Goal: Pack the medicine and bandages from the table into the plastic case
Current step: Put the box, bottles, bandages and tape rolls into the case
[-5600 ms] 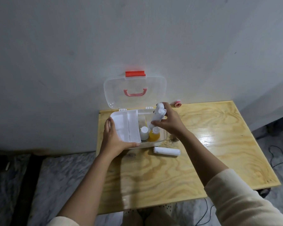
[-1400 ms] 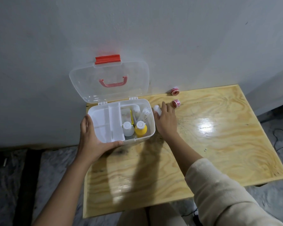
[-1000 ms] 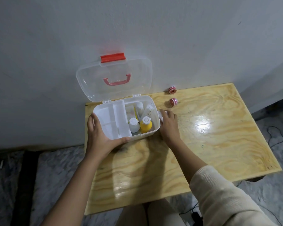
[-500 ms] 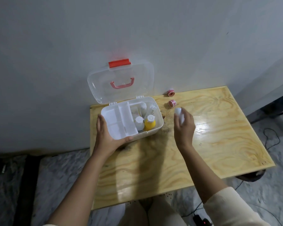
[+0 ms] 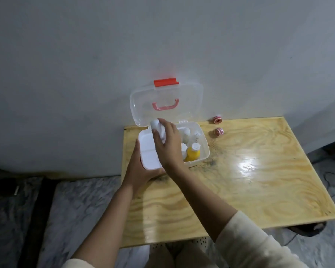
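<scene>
Item count around one open plastic case (image 5: 205,151) on a wooden table (image 5: 259,180).

Two small red tape rolls (image 5: 219,131) are seen right of the case. Inside it one yellow bottle (image 5: 193,154) and at least three white bottles (image 5: 186,134) are counted; one white roll (image 5: 159,130) is held above it. Two hands are seen.

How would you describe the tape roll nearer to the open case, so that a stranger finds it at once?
Start from the open plastic case at the back of the wooden table. Just right of it, two small red-and-white tape rolls lie on the wood. It is the nearer roll; the other roll lies against the wall.
</scene>
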Motion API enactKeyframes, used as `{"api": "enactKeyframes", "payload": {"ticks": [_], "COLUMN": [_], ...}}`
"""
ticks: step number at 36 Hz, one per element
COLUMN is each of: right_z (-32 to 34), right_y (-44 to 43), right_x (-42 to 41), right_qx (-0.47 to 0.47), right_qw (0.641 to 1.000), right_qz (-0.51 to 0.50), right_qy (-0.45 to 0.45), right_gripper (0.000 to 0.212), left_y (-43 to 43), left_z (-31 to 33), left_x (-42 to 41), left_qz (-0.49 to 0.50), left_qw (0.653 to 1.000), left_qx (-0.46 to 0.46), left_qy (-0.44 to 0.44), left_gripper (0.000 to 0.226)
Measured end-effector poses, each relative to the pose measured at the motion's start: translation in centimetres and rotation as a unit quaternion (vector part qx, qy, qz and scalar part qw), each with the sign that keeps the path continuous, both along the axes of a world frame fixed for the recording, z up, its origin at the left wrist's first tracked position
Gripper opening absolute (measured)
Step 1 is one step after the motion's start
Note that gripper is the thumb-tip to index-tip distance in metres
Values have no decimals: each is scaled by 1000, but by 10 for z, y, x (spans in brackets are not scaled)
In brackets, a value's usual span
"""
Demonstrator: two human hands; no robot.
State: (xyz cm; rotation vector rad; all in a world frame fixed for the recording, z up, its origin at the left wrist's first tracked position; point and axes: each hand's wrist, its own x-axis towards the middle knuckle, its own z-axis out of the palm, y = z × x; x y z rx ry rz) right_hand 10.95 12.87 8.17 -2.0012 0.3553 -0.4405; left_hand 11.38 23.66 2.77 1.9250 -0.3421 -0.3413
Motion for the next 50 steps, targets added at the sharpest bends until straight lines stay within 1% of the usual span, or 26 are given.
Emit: {"api": "enactKeyframes", "payload": {"ticks": [4, 6, 12, 15, 18, 22, 25, 30, 35, 37, 41, 45, 48, 50], "right_z": [-9, -15, -33, -34, -37, -45, -48, -48, -49, -48, -47, -49, -42, -33], "right_y": [-5, -7, -10, -9, -9, -14, -18, -26, -33, -34, -34, -32, -31, -30], "right_x": [10, 14, 15, 14, 12, 5, -2, -14, -15, -15, -15, -14, -18, -20], "right_qx": [-13, -15, -28, -38, -51, -63, -98, -159, -179, -183, -190, -198, -175, -153], "right_qw": [999, 998, 994, 994, 992, 991, 983, 966, 957, 956, 957, 958, 970, 980], "right_qz": [-11, -11, 3, 11, 43, 78, 115, 185, 220, 222, 215, 204, 168, 125], "right_qy": [35, 59, 107, 105, 103, 92, 104, 86, 66, 57, 41, 48, 28, -4], "right_gripper": [36, 36, 36, 35, 33, 30, 32, 35, 27, 24, 21, 27, 31, 30], "left_y": [-2, -3, -2, -3, -4, 0, 1, 3, 1, 1, 2, 2, 2, 0], "left_z": [-1, -2, -17, -17, -18, -20, -23, -29, -27, -27, -23, -21, -18, -16], "left_x": [4, 7, 6, 6, 3, 2, 3, 4, 5, 5, 5, 6, 5, 6], "left_qz": [10, 13, 39, 41, 50, 51, 55, 54, 49, 45, 31, 25, 13, 2], "left_qw": [1000, 1000, 997, 996, 992, 996, 996, 995, 995, 995, 995, 994, 995, 997], "left_qx": [9, 6, -54, -69, -95, -50, -37, -42, -48, -56, -61, -60, -50, -33], "left_qy": [10, 13, 34, 43, 66, 56, 67, 75, 77, 75, 79, 90, 88, 70], "left_gripper": [105, 103, 104, 104, 96, 113, 115, 121, 119, 117, 125, 123, 126, 119]}}
